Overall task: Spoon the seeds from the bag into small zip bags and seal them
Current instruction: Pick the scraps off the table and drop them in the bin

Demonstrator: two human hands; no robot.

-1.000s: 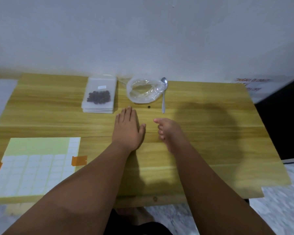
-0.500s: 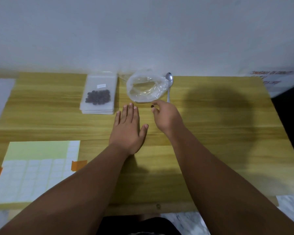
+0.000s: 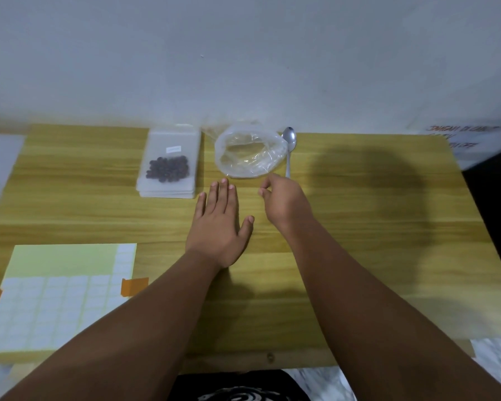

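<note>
Head view. Clear bag point(image 3: 250, 153), rolled open and seemingly empty, lies at the far edge of the table point(image 3: 359, 227). The spoon point(image 3: 289, 140) lies just beside it on the right, and the stacked zip bags point(image 3: 169, 163), the top one holding seeds point(image 3: 168, 168), on the left. Advisable: steady the bag's rim, then lift the spoon by its handle. Right hand point(image 3: 285, 202), fingers curled, is at the near rim; whether it pinches anything cannot be told. Left hand point(image 3: 219, 224) lies flat, fingertips just short.

Bare forearms, no sleeves; black garment point(image 3: 232, 386) with white print
</note>
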